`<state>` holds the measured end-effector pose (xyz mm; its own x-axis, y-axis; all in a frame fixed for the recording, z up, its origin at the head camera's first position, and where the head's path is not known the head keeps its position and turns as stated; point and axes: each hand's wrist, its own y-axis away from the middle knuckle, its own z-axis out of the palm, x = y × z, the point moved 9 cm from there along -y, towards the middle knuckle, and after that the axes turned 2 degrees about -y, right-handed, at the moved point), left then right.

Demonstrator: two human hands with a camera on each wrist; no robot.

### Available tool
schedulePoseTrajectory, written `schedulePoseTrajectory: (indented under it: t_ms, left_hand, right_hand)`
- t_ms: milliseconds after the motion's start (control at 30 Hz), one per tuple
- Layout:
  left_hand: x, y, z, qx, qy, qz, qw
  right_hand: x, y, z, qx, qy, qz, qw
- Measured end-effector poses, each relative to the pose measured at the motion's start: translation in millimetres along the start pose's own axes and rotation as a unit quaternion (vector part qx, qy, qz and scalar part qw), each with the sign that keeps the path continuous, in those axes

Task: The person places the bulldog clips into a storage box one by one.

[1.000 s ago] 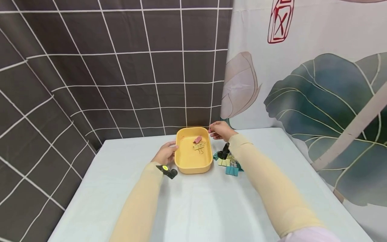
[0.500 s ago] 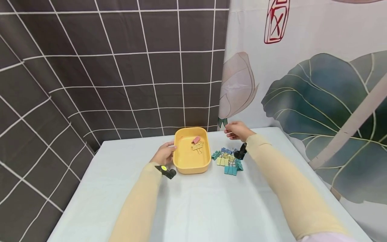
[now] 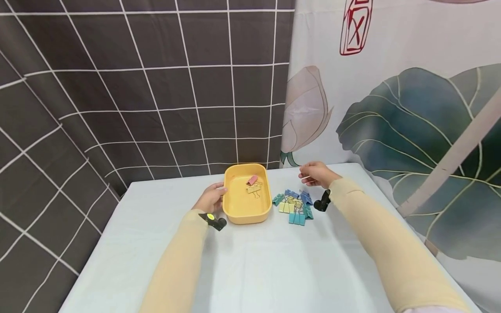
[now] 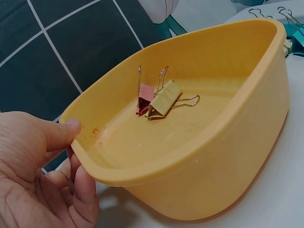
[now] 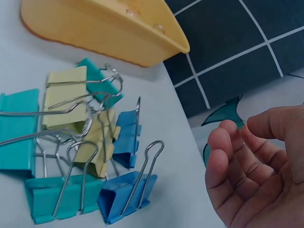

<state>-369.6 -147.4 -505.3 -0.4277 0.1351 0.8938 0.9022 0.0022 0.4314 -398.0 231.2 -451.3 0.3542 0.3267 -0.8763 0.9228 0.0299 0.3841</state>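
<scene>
My left hand (image 3: 211, 198) pinches the left rim of a yellow plastic tray (image 3: 247, 219), thumb over the edge and fingers outside. Inside the tray lie a pink binder clip (image 4: 146, 97) and a pale yellow binder clip (image 4: 164, 99), side by side, with wire handles sticking up and out. To the right of the tray, my right hand (image 3: 318, 174) hovers behind the clip pile, its fingers loosely curled around nothing. That pile holds teal, blue and yellow binder clips; a blue binder clip (image 5: 127, 194) and a teal binder clip (image 5: 64, 197) are closest to the hand in the right wrist view.
A white cloth covers the table (image 3: 250, 269). Behind it hangs a dark gridded curtain (image 3: 211, 121), with a white lotus-printed cloth (image 3: 313, 108) to the right. Black wrist mounts (image 3: 213, 221) sit on both forearms.
My right hand has moved right, from the tray's far right corner to beyond the clip pile, uncovering the blue clips. The left hand keeps its hold on the tray.
</scene>
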Motion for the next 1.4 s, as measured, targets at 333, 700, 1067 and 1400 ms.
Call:
schedulePoseTrajectory:
  t_ms: [333, 700, 1067, 1400]
  left_hand:
    - [-1.2, 0.3, -0.7, 0.002, 0.005, -0.004, 1.0]
    - [2.9, 2.3, -0.9, 0.004, 0.012, -0.002, 0.9999]
    - [2.3, -1.7, 0.4, -0.003, 0.01, -0.002, 0.9999]
    - [2.8, 2.8, 1.7, -0.009, 0.018, -0.001, 0.9998]
  right_hand:
    - [17, 7, 5.1, -0.021, 0.025, 0.033, 0.999]
    - [29, 11, 12.8, -0.041, 0.007, 0.062, 0.997]
    - [34, 14, 21.1, -0.061, 0.0, 0.054, 0.997]
    - [36, 13, 28.8, -0.072, -0.02, 0.048, 0.996]
